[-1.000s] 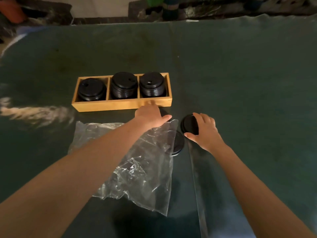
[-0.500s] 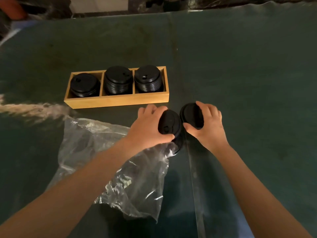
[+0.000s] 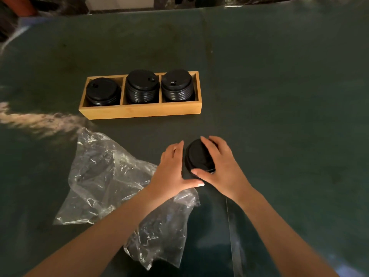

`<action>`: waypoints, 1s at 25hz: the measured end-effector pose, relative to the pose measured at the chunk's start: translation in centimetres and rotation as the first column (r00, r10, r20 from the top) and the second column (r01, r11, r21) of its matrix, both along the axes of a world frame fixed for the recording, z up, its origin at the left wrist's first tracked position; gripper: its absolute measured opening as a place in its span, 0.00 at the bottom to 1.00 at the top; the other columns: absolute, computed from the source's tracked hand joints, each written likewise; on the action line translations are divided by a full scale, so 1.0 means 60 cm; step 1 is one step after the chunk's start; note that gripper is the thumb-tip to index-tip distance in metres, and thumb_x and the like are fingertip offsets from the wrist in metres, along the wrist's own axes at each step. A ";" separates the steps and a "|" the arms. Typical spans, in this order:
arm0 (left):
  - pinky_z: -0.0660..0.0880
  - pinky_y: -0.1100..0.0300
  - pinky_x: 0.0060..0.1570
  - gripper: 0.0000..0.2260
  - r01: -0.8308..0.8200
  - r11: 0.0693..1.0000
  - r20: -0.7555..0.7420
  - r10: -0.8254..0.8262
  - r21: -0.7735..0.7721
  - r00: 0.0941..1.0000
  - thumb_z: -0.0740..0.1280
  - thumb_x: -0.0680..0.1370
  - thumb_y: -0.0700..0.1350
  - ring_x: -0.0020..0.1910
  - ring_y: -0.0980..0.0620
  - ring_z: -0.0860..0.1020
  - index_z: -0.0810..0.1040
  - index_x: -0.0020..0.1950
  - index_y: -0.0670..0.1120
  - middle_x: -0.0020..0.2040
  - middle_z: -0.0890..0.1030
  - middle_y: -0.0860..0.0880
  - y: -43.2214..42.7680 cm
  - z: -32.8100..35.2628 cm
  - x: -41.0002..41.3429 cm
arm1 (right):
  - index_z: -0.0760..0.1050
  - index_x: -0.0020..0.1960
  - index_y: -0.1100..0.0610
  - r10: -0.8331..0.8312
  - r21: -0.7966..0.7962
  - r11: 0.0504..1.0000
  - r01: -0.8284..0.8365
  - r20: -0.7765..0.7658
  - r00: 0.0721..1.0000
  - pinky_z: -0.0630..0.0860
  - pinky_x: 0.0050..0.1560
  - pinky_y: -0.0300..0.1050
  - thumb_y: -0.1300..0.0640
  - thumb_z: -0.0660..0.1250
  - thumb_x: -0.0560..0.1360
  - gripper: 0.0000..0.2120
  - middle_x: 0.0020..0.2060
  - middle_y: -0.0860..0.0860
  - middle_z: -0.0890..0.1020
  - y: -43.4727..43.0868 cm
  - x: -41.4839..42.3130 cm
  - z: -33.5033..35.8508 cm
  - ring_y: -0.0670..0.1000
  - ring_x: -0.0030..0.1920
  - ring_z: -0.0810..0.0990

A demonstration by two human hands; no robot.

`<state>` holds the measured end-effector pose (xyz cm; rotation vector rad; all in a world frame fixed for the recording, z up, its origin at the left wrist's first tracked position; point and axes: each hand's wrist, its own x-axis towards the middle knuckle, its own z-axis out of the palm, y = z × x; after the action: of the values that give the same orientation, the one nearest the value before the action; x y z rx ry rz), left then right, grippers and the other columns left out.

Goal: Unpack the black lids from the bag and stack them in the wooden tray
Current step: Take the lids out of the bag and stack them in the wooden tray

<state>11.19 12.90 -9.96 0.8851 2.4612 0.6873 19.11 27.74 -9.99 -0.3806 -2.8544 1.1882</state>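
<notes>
A small stack of black lids (image 3: 197,156) stands on the green table in front of me, held from both sides. My left hand (image 3: 171,170) presses against its left side, thumb under the front. My right hand (image 3: 221,164) wraps over its top and right side. The clear plastic bag (image 3: 111,180) lies crumpled and flat under my left forearm. Beyond it sits the wooden tray (image 3: 139,112) with three compartments, each holding a stack of black lids: the left stack (image 3: 102,90) is lower, the middle stack (image 3: 142,85) and the right stack (image 3: 176,84) are taller.
The green table covering (image 3: 279,96) stretches wide to the right and behind the tray. A pale smear (image 3: 34,118) marks the surface at the left. A seam in the covering (image 3: 229,226) runs down toward me near my right forearm.
Both hands brought their separate lids together into one stack between them. The hands moved closer to me, away from the tray, and the bag shifted left.
</notes>
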 end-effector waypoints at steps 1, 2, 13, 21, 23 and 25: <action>0.62 0.56 0.67 0.48 0.004 1.000 0.028 -0.004 0.005 1.000 0.75 0.64 0.58 0.69 0.45 0.60 0.53 0.75 0.42 0.71 0.61 0.43 -0.009 0.001 -0.002 | 0.57 0.73 0.52 0.039 0.085 0.996 -0.040 0.005 0.999 0.64 0.70 0.49 0.46 0.70 0.70 0.38 0.72 0.54 0.60 -0.006 0.003 -0.007 0.54 0.72 0.58; 0.60 0.59 0.65 0.46 0.027 1.000 0.027 -0.027 0.014 0.999 0.75 0.65 0.58 0.68 0.45 0.60 0.55 0.74 0.43 0.70 0.62 0.44 -0.018 0.004 -0.005 | 0.57 0.74 0.53 0.070 0.170 0.983 -0.070 0.007 0.998 0.63 0.71 0.52 0.46 0.69 0.71 0.37 0.73 0.56 0.59 -0.011 0.006 -0.013 0.56 0.73 0.57; 0.41 0.43 0.73 0.26 -0.056 0.949 -0.431 -0.089 -0.311 0.898 0.40 0.78 0.60 0.76 0.47 0.44 0.46 0.76 0.54 0.78 0.49 0.48 -0.023 -0.071 -0.076 | 0.54 0.75 0.54 0.093 0.285 0.952 -0.108 0.066 0.993 0.66 0.69 0.56 0.48 0.72 0.69 0.41 0.73 0.59 0.59 -0.005 0.014 -0.024 0.59 0.71 0.58; 0.40 0.43 0.73 0.26 -0.088 0.961 -0.458 -0.044 -0.263 0.888 0.36 0.78 0.61 0.76 0.50 0.42 0.43 0.75 0.55 0.78 0.46 0.50 -0.025 -0.090 -0.070 | 0.65 0.69 0.61 0.090 0.376 0.923 -0.087 0.008 0.996 0.71 0.63 0.57 0.48 0.74 0.66 0.37 0.71 0.65 0.63 -0.004 0.010 -0.026 0.65 0.65 0.69; 0.39 0.43 0.73 0.26 -0.086 0.964 -0.453 -0.039 -0.253 0.891 0.36 0.78 0.61 0.76 0.50 0.40 0.42 0.75 0.55 0.78 0.45 0.51 -0.022 -0.089 -0.068 | 0.67 0.68 0.62 0.101 0.424 0.901 -0.090 -0.001 0.995 0.72 0.62 0.58 0.43 0.71 0.66 0.37 0.71 0.68 0.62 -0.003 0.016 -0.030 0.66 0.65 0.70; 0.39 0.42 0.73 0.25 -0.085 0.967 -0.450 -0.033 -0.239 0.893 0.37 0.78 0.60 0.76 0.49 0.40 0.41 0.75 0.55 0.77 0.44 0.51 -0.021 -0.088 -0.067 | 0.66 0.69 0.59 0.095 0.462 0.883 -0.078 -0.014 0.995 0.72 0.61 0.59 0.40 0.67 0.67 0.37 0.70 0.68 0.63 -0.002 0.022 -0.035 0.67 0.66 0.70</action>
<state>7.19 11.62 -15.26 0.9982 2.8872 0.1690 20.43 27.63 -12.08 -0.2068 -3.0149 0.4756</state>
